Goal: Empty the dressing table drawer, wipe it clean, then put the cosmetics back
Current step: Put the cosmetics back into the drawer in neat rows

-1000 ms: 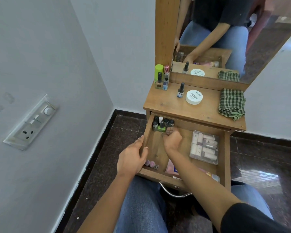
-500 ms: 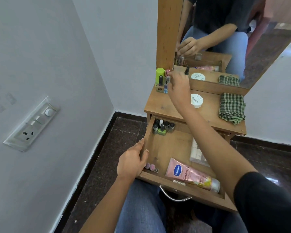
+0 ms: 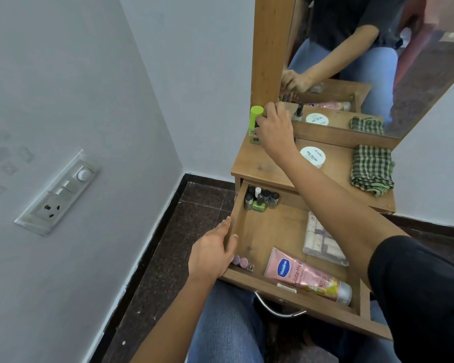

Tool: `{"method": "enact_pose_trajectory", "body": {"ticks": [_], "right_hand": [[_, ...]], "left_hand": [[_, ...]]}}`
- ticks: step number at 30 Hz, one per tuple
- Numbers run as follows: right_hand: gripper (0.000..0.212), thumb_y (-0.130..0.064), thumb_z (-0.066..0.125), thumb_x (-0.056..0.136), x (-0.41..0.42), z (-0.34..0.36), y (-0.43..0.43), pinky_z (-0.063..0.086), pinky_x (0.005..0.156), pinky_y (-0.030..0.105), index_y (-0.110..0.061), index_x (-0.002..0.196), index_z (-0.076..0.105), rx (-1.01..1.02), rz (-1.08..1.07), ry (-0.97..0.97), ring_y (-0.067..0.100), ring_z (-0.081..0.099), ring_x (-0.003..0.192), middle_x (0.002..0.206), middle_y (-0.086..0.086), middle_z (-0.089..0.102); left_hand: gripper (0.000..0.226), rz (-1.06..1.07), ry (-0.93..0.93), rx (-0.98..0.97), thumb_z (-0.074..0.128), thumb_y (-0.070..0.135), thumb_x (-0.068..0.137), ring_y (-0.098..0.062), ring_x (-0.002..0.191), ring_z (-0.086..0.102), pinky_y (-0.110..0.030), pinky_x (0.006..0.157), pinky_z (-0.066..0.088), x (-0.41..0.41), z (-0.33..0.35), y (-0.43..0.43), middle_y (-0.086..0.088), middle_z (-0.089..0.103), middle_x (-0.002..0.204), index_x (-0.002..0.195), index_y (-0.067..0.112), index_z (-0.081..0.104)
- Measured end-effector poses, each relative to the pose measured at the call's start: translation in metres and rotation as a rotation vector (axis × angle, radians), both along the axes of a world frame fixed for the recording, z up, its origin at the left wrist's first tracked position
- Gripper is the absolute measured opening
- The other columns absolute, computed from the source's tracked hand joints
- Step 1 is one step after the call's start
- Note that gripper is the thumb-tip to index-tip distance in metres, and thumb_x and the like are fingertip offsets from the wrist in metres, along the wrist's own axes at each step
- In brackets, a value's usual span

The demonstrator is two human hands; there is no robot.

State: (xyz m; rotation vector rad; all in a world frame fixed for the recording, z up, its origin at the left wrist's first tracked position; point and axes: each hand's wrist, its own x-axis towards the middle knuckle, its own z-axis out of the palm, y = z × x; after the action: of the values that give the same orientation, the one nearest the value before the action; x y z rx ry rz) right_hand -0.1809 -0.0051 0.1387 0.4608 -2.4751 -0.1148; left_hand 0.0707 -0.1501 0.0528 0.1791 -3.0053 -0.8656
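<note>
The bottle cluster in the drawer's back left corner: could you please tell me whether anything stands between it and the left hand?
Nothing visible does. The left hand grips the left wall of the drawer, and only bare drawer floor lies between it and the bottle cluster. The pink tube lies off to the right.

Socket panel (image 3: 57, 192); faint marks (image 3: 9, 159), perhaps stickers

- Middle of the drawer (image 3: 273, 231): bare wood, free to enter.
- Drawer, 11 o'clock: small bottles (image 3: 260, 199) crowd the corner.
- Drawer, 3 o'clock: clear packet (image 3: 321, 243), the right forearm (image 3: 338, 203) crossing above it.
- Drawer, 5 o'clock: pink tube (image 3: 307, 276) along the front wall.
- Drawer, 9 o'clock: left hand (image 3: 211, 254) grips the wall.
- Surface (image 3: 257, 166): free strip between white jar (image 3: 313, 156) and checked cloth (image 3: 372, 170).
</note>
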Motion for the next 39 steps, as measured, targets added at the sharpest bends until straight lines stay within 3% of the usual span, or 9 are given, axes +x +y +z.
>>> {"method": "enact_pose_trajectory", "body": {"ticks": [7,10,15,20,25,29,35,39], "right_hand": [[0.007,-0.004,0.069,0.07,0.002,-0.002,-0.004,0.044,0.066,0.037,-0.005,0.077,0.067,-0.13,0.097,-0.036,0.031,0.053,0.08,0.077,0.009,0.06],[0.009,-0.008,0.063,0.077,0.022,0.0,0.001,0.04,0.077,0.035,-0.003,0.084,0.067,-0.312,0.196,-0.08,0.032,0.051,0.087,0.083,0.011,0.064],[0.012,-0.021,0.058,0.092,0.095,0.001,0.029,0.04,0.071,0.027,-0.011,0.099,0.06,-0.689,0.291,-0.356,0.016,0.05,0.091,0.091,0.001,0.061],[0.011,-0.017,0.062,0.09,0.16,-0.048,0.061,0.036,0.061,0.023,-0.01,0.098,0.057,-0.663,0.211,-0.45,0.012,0.049,0.066,0.075,-0.007,0.051],[0.017,-0.015,0.058,0.091,0.162,-0.091,0.072,0.041,0.066,0.031,-0.007,0.106,0.056,-0.603,0.049,-0.609,0.026,0.059,0.081,0.087,0.004,0.059],[0.019,-0.015,0.058,0.09,0.149,-0.109,0.068,0.049,0.072,0.039,-0.008,0.107,0.055,-0.65,0.001,-0.66,0.027,0.06,0.087,0.097,0.009,0.063],[0.028,-0.004,0.067,0.082,0.148,-0.125,0.064,0.047,0.074,0.03,-0.007,0.107,0.054,-0.872,-0.025,-0.643,0.017,0.056,0.083,0.092,0.004,0.059],[0.029,0.007,0.068,0.077,0.151,-0.142,0.065,0.051,0.077,0.032,-0.004,0.102,0.057,-1.001,-0.101,-0.667,0.017,0.057,0.082,0.089,0.005,0.059]], "left_hand": [[0.05,0.007,-0.01,-0.005,0.042,0.043,0.099,-0.011,0.119,0.057,-0.03,0.095,0.048,0.0,0.002,0.001,0.008,0.054,0.14,0.146,0.03,0.039],[0.05,0.004,-0.011,-0.005,0.042,0.042,0.099,-0.011,0.122,0.055,-0.03,0.097,0.047,0.0,0.002,0.001,0.008,0.052,0.141,0.146,0.029,0.039],[0.05,0.006,-0.008,-0.007,0.043,0.042,0.098,-0.011,0.123,0.054,-0.03,0.098,0.045,0.0,0.002,0.001,0.008,0.052,0.142,0.146,0.03,0.039],[0.049,0.012,-0.004,0.0,0.043,0.042,0.098,-0.011,0.119,0.057,-0.03,0.095,0.047,0.0,0.002,0.001,0.008,0.054,0.139,0.146,0.03,0.04],[0.049,0.021,0.01,0.018,0.044,0.041,0.098,-0.011,0.12,0.056,-0.028,0.095,0.046,0.001,0.003,0.002,0.008,0.054,0.139,0.145,0.029,0.042],[0.049,0.024,0.003,0.015,0.045,0.041,0.098,-0.011,0.121,0.055,-0.028,0.096,0.045,0.001,0.003,0.002,0.007,0.054,0.14,0.145,0.029,0.041],[0.049,0.021,0.005,0.013,0.044,0.041,0.098,-0.012,0.119,0.056,-0.028,0.095,0.045,0.0,0.002,0.001,0.006,0.055,0.138,0.146,0.028,0.041],[0.05,0.024,0.006,0.008,0.044,0.041,0.098,-0.012,0.119,0.057,-0.028,0.095,0.046,0.0,0.001,0.002,0.006,0.056,0.138,0.146,0.028,0.041]]}}
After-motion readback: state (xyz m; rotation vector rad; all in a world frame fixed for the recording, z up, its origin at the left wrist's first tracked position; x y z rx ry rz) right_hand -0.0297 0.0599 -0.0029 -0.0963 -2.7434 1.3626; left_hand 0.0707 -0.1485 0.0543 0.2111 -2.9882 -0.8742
